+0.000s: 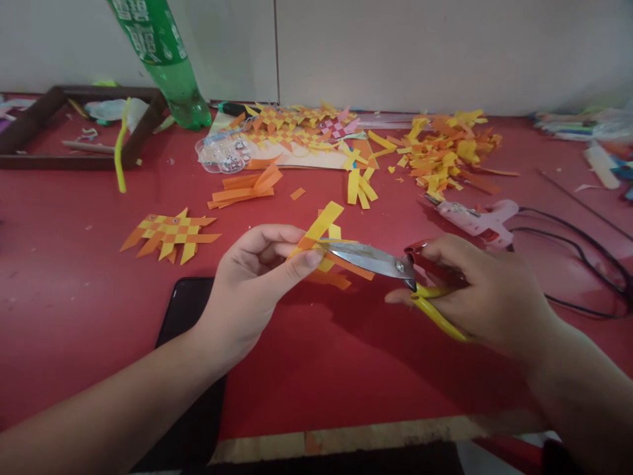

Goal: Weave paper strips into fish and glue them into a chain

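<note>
While woven paper fish (175,232) lie back from the red table's (297,369) front edge and a phone (192,429) rests at it, my left hand (252,284) pinches yellow and orange paper strips (321,225) above the surface; scissors (368,258) meet them, handles gripped in my right hand (494,297), a pink glue gun (482,222) just beyond.

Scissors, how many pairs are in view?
1: the scissors in the right hand, blades at the paper strips in the left hand. More may be hidden.
</note>
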Action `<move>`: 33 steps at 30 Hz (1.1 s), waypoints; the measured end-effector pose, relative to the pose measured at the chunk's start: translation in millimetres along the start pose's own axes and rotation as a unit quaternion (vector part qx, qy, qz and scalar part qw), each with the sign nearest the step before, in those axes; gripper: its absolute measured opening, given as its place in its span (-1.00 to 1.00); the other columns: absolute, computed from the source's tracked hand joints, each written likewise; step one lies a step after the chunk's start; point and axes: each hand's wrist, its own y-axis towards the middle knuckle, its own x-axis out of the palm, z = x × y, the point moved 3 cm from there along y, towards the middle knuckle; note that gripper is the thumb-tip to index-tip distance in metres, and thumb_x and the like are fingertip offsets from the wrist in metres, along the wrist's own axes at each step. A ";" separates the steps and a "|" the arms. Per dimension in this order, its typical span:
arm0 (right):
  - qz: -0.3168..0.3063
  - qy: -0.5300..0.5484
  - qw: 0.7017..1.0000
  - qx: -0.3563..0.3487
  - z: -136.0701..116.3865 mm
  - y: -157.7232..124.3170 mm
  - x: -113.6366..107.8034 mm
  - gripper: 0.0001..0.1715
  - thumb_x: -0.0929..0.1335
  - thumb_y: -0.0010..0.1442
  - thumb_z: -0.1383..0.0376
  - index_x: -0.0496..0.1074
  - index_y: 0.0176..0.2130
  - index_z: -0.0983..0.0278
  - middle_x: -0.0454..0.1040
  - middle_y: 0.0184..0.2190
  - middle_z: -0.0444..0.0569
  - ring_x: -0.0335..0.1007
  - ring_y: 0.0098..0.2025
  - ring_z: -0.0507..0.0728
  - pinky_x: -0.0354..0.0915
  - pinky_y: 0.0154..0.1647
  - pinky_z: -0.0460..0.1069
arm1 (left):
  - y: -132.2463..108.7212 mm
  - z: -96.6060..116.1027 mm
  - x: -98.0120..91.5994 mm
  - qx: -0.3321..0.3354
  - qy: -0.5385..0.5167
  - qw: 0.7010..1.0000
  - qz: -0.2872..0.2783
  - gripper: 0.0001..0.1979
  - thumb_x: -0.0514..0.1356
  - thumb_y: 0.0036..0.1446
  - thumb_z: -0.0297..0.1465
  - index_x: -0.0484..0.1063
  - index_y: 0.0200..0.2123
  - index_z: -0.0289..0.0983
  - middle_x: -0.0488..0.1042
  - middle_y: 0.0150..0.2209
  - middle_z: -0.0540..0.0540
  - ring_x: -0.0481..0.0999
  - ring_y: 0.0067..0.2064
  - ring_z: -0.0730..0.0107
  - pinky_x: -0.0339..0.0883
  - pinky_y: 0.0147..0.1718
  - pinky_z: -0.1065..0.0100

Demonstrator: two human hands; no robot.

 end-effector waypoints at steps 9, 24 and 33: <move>-0.001 -0.008 1.000 -0.009 0.1 -1.3 -1.6 -0.24 0.20 0.07 -0.40 0.26 -0.44 0.22 0.23 -0.73 -0.23 0.17 -0.73 -0.01 0.07 -0.68 -0.13 | -0.7 0.1 0.2 -0.004 -0.015 1.000 -0.023 -0.82 0.43 -0.01 -0.51 0.57 -0.35 -0.14 0.58 -0.41 0.11 0.55 -0.35 0.62 0.44 -0.31 0.60; 0.016 0.007 1.000 -0.014 -1.6 1.4 -3.7 -0.24 0.18 0.08 -0.41 0.27 -0.45 0.22 0.24 -0.75 -0.24 0.17 -0.75 -0.02 0.06 -0.69 -0.12 | -0.9 1.0 1.5 -0.015 -0.023 0.999 -0.031 -0.82 0.43 0.00 -0.50 0.56 -0.35 -0.13 0.57 -0.43 0.10 0.58 -0.34 0.55 0.48 -0.30 0.54; 0.007 0.000 1.000 -0.012 -1.6 3.0 -4.7 -0.21 0.16 0.06 -0.43 0.26 -0.47 0.22 0.25 -0.76 -0.22 0.19 -0.74 -0.01 0.06 -0.69 -0.13 | -1.6 0.7 1.6 -0.026 -0.033 0.999 -0.028 -0.82 0.44 -0.02 -0.49 0.57 -0.35 -0.13 0.56 -0.42 0.13 0.56 -0.34 0.62 0.46 -0.28 0.59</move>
